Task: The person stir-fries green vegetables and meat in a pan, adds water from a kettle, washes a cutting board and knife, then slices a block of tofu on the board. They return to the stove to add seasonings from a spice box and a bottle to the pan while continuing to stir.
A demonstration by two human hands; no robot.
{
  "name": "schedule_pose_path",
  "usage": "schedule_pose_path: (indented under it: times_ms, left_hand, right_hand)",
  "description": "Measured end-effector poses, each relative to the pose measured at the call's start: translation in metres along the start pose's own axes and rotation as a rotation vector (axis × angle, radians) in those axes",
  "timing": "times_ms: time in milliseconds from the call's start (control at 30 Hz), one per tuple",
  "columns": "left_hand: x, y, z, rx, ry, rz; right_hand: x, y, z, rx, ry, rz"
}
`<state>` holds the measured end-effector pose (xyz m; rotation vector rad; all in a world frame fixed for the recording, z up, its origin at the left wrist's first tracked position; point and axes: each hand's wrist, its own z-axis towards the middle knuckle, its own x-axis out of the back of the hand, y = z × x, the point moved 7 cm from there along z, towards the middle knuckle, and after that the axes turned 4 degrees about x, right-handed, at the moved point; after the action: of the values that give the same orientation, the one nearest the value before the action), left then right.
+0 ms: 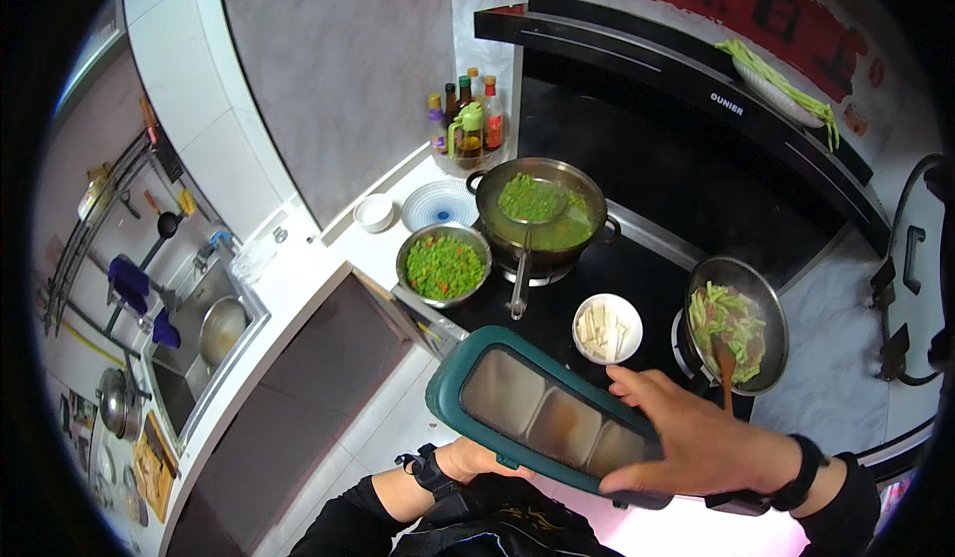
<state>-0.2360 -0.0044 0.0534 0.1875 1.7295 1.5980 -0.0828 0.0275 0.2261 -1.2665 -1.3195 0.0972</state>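
A green seasoning box (552,419) with a clear lid window and several compartments is held in front of me, its lid down. My left hand (481,461) supports it from below, fingers mostly hidden. Across the right end of the lid lies my right hand (675,438), thumb and fingers spread over its two sides. Beyond the box stands a white bowl of pale cut strips (607,329). A wok (776,333) at the right holds green pieces and meat, with a wooden spatula (725,367) in it. Chopped greens and a metal strainer (527,258) sit in a pot of liquid (597,206).
Left of the pot are a steel bowl of chopped greens (445,266), a patterned plate (440,206) and a small white bowl (374,213). Bottles (492,113) crowd the corner. A range hood (671,72) overhangs the black cooktop; a sink (186,370) lies far left.
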Motion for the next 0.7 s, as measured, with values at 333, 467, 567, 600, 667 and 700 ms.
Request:
schedule_pose_path:
  times_ms: [333, 467, 567, 600, 667, 700]
  left_hand:
    - [-0.027, -0.011, -0.019, 0.004, 0.105, -0.068]
    - [-0.02, -0.015, -0.017, 0.011, 0.156, -0.146]
    - [-0.01, -0.019, -0.014, 0.013, 0.198, -0.23]
    - [-0.006, -0.02, -0.013, 0.015, 0.215, -0.253]
    - [0.001, -0.023, -0.016, 0.018, 0.252, -0.296]
    - [0.005, -0.025, -0.019, 0.02, 0.27, -0.315]
  right_hand:
    - [-0.02, -0.028, -0.033, 0.207, 0.326, -0.268]
    - [-0.037, -0.067, -0.048, 0.377, 0.24, -0.171]
    - [-0.04, -0.078, -0.041, 0.429, 0.235, -0.01]
    - [-0.048, -0.061, -0.031, 0.265, -0.116, 0.181]
    - [-0.032, -0.057, -0.006, 0.415, -0.042, 0.147]
    - [-0.02, -0.05, 0.006, 0.433, 0.063, 0.103]
